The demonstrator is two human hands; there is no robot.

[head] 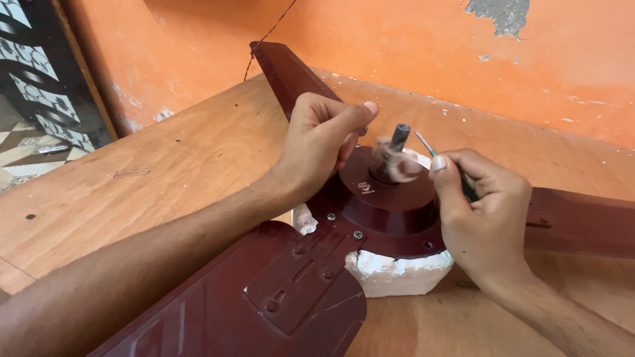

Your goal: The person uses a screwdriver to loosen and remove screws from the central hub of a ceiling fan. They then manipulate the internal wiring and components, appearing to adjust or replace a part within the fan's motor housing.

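A dark maroon ceiling fan (390, 218) lies on a wooden table, its round motor body resting on a white foam block (397, 274). A short grey shaft (399, 137) stands up from the motor's middle. My left hand (321, 145) is closed beside the shaft, thumb and fingers pinched on something small and pale that is blurred. My right hand (483, 211) grips a thin tool with a green-tipped metal rod (424, 144), its point aimed at the shaft.
Three maroon blades spread out: one (288, 73) toward the orange wall, one (582, 221) to the right, one (251, 304) toward me. The wooden table (165, 165) ends at the left over a tiled floor. A thin wire (268, 33) hangs by the wall.
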